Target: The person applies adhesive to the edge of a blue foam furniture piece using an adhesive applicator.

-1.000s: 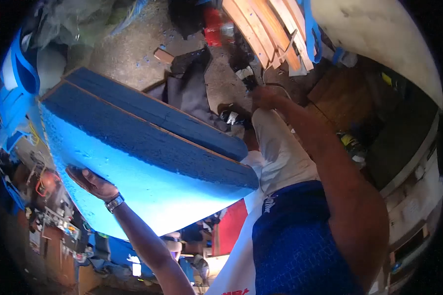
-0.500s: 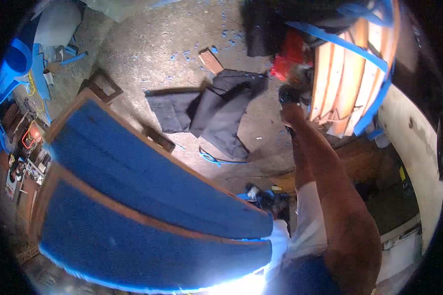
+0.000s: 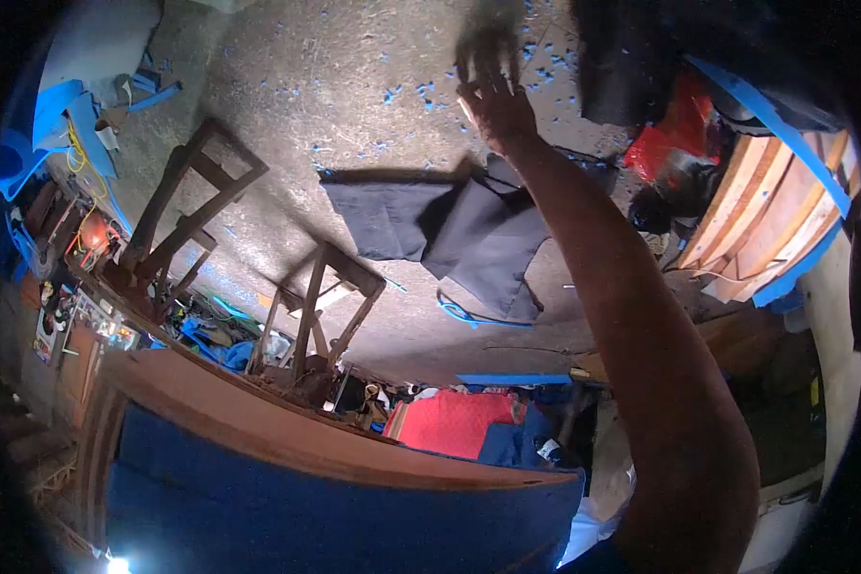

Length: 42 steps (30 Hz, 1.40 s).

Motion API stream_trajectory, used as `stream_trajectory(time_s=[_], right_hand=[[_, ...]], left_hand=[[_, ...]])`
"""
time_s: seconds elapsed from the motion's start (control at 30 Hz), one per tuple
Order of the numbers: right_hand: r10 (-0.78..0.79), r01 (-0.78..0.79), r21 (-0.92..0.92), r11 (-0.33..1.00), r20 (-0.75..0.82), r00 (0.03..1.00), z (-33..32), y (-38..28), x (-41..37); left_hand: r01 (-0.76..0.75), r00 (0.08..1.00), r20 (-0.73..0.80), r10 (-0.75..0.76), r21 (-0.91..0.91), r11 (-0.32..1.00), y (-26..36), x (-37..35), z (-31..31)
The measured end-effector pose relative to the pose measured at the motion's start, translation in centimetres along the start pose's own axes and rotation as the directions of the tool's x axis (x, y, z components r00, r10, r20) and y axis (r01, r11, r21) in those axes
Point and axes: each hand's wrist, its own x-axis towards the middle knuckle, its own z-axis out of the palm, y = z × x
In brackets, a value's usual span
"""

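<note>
Blue padded panel [image 3: 335, 517] has sunk low and near; right hand [image 3: 496, 100], off the slats [image 3: 765, 206], spreads wide, empty, over black cloth [image 3: 450, 234]; left hand unseen.

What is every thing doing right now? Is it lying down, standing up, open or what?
right hand: up in the air, fingers spread, holding nothing
blue padded board: tilted, wooden edge on top
black cloth: lying rumpled on the floor
wooden stand: standing on the floor
wooden slats: stacked together, blue strap across them
blue cord: loose on the floor
</note>
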Motion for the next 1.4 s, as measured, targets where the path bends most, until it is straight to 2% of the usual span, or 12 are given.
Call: stream_trajectory(time_s=[0.2, 0.27, 0.37, 0.47, 0.6, 0.67, 0.77, 0.9, 1.1, 1.23, 1.3, 1.4], right_hand=[[0.032, -0.152, 0.186, 0.971, 0.526, 0.850, -0.2, 2.8, -2.4], [-0.074, -0.157, 0.476, 0.866, 0.432, 0.899, -3.0, 4.8, -5.2], [-0.072, -0.619, 0.781, 0.082, 0.624, 0.778, -11.5, 5.3, -9.1], [-0.078, -0.671, 0.741, -0.016, 0.668, 0.740, -24.1, 6.0, -10.8], [-0.017, -0.350, 0.934, 0.071, 0.352, 0.936, -35.4, 4.1, -13.6], [-0.074, -0.596, 0.784, -0.174, 0.593, 0.802, -40.4, 0.6, -14.0], [-0.152, -0.540, 0.784, -0.305, 0.520, 0.841, -42.0, -6.0, -15.1], [0.203, -0.282, 0.934, 0.221, 0.239, 0.950, -43.1, -12.1, -17.8], [0.062, -0.031, 0.865, 0.500, 0.000, 0.998, -43.9, -11.6, -20.4], [-0.160, -0.533, 0.830, -0.165, 0.511, 0.844, -44.1, -9.2, -20.9], [-0.286, -0.675, 0.703, -0.226, 0.614, 0.736, -40.9, -9.2, -21.3], [-0.242, -0.475, 0.873, 0.111, 0.487, 0.839, -37.9, -8.8, -22.0]], left_hand=[[0.016, 1.000, -0.013, -0.016, -0.008, 1.000, 0.0, -1.8, -0.7], [0.006, 1.000, -0.027, -0.006, -0.021, 1.000, -0.2, -2.6, -1.9], [-0.022, 0.998, -0.056, 0.019, -0.044, 0.999, -0.4, -3.7, -4.0], [-0.063, 0.995, -0.087, 0.057, -0.067, 0.996, -0.1, -4.1, -5.5], [-0.101, 0.986, -0.141, 0.089, -0.077, 0.992, 0.9, -4.4, -6.5], [-0.118, 0.979, -0.178, 0.101, -0.090, 0.989, 1.4, -3.8, -6.0], [-0.179, 0.963, -0.227, 0.142, -0.148, 0.973, 2.6, -2.5, -5.6], [-0.351, 0.906, -0.285, 0.315, -0.084, 0.933, 3.1, -1.8, -5.8], [-0.397, 0.880, -0.317, 0.353, -0.084, 0.914, 3.5, -1.2, -5.7], [-0.298, 0.915, -0.308, 0.260, -0.082, 0.951, 2.4, -1.7, -5.2], [-0.325, 0.906, -0.314, 0.285, -0.080, 0.942, 3.5, -1.4, -5.4], [-0.327, 0.905, -0.314, 0.286, -0.084, 0.941, 4.6, -1.4, -5.7]])
